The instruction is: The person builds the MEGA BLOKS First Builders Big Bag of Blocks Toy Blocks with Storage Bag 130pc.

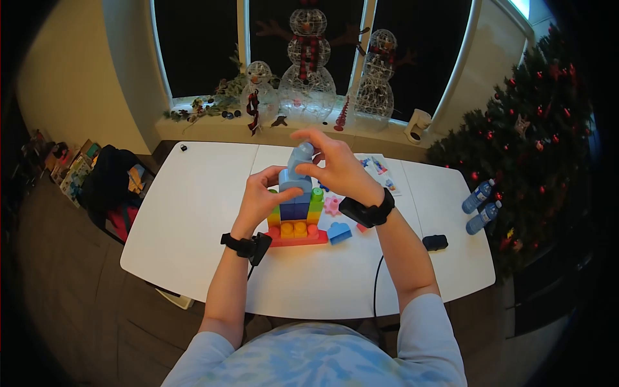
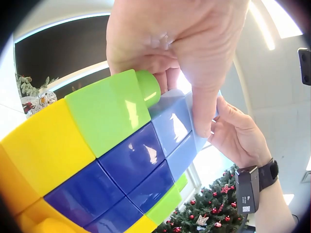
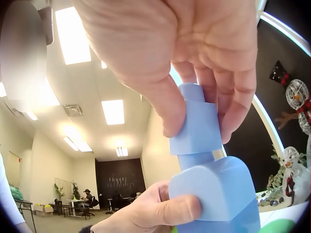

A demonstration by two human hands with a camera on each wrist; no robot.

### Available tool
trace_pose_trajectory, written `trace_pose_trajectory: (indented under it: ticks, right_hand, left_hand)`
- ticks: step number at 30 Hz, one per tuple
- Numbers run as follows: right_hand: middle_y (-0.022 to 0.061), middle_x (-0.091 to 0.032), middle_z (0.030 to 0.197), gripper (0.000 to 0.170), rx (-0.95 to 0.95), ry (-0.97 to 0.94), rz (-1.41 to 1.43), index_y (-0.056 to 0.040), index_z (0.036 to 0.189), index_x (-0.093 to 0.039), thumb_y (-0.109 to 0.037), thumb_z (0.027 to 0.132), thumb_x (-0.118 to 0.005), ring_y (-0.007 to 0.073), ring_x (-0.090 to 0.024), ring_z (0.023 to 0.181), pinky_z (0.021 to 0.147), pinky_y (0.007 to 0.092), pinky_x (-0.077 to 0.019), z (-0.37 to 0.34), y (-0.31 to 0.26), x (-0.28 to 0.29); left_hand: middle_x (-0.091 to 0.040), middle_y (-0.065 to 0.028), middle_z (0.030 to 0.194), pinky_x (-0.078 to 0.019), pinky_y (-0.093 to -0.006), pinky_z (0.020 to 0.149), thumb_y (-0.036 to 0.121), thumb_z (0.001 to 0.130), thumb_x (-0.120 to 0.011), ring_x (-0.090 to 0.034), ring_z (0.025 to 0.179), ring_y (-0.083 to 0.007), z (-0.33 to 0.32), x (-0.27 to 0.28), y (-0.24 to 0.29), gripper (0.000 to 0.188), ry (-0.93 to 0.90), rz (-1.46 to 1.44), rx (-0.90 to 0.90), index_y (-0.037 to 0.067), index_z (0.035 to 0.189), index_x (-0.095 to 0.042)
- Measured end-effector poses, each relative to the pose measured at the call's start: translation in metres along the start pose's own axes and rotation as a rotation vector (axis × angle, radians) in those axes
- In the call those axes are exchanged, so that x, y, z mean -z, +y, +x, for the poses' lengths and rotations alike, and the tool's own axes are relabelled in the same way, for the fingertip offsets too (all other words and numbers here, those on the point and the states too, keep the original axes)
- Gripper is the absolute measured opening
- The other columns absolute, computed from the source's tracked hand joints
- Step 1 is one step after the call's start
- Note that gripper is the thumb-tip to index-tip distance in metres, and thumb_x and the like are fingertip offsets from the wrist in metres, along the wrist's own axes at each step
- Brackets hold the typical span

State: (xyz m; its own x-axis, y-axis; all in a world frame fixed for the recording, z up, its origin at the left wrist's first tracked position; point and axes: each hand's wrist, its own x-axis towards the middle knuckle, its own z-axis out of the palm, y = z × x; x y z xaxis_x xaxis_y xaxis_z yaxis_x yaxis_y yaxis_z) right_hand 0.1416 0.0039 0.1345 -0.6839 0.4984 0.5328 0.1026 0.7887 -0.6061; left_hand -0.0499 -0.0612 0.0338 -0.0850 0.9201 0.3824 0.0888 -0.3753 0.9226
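Observation:
On the table stands a tower of toy building blocks with a red base (image 1: 296,240), yellow blocks (image 2: 48,141), a green block (image 2: 109,99) and dark blue blocks (image 2: 131,155). A rounded light blue block (image 3: 214,187) tops its middle column. My left hand (image 1: 263,197) grips this upper part from the side, thumb against the rounded block. Above, my right hand (image 1: 338,168) pinches a small light blue block (image 3: 197,128) between thumb and fingers. A narrower blue neck shows between the small block and the rounded one.
Near the tower lie a loose blue block (image 1: 339,233), a pink flower-shaped piece (image 1: 332,206) and a small red piece (image 1: 362,228). Behind my right hand is a printed sheet (image 1: 387,184). A black case (image 1: 435,242) and two water bottles (image 1: 478,195) occupy the table's right side.

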Motion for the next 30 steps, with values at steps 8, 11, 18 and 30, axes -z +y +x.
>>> trace_pose_trajectory:
  ticks: [8, 11, 18, 30]
  right_hand:
    - [0.0117, -0.073, 0.105, 0.047, -0.097, -0.072, -0.059, -0.0037, 0.130, -0.063, -0.010, 0.086, -0.079, 0.0242, -0.070, 0.093, 0.085, 0.0356, -0.0561, 0.004, -0.010, 0.000]
    - [0.0167, -0.072, 0.100, 0.043, -0.051, -0.076, -0.081, -0.0021, 0.126, -0.061, -0.010, 0.087, -0.078, 0.0308, -0.070, 0.091, 0.081, 0.0384, -0.0561, 0.004, -0.007, -0.006]
    - [0.0188, -0.071, 0.100, 0.040, 0.022, -0.052, -0.182, -0.0030, 0.125, -0.060, -0.008, 0.089, -0.076, 0.0352, -0.071, 0.090, 0.082, 0.0398, -0.0561, 0.000, -0.008, -0.010]
    - [0.0205, -0.072, 0.115, 0.053, -0.080, 0.009, 0.103, -0.0042, 0.143, -0.056, -0.022, 0.097, -0.073, 0.0327, -0.070, 0.106, 0.092, 0.0408, -0.0557, -0.005, 0.011, 0.013]
  left_hand:
    - [-0.077, -0.0073, 0.107, -0.0563, -0.0326, 0.094, 0.010, 0.081, -0.091, -0.073, 0.100, -0.0155, 0.000, 0.000, -0.006, 0.044, -0.009, 0.013, -0.011, 0.000, 0.118, -0.072]
    - [-0.077, -0.0073, 0.107, -0.0565, -0.0327, 0.094, 0.010, 0.081, -0.091, -0.073, 0.100, -0.0152, 0.000, 0.001, -0.007, 0.044, 0.003, 0.010, -0.013, 0.000, 0.119, -0.072]
    - [-0.077, -0.0073, 0.105, -0.0566, -0.0315, 0.091, 0.009, 0.081, -0.090, -0.072, 0.096, -0.0136, -0.001, 0.000, -0.003, 0.044, 0.008, 0.022, -0.013, -0.001, 0.119, -0.071]
    - [-0.069, -0.0127, 0.131, -0.0513, -0.0397, 0.106, 0.017, 0.073, -0.096, -0.065, 0.123, -0.0233, -0.011, 0.012, -0.013, 0.080, -0.017, 0.188, -0.030, 0.000, 0.140, -0.057]
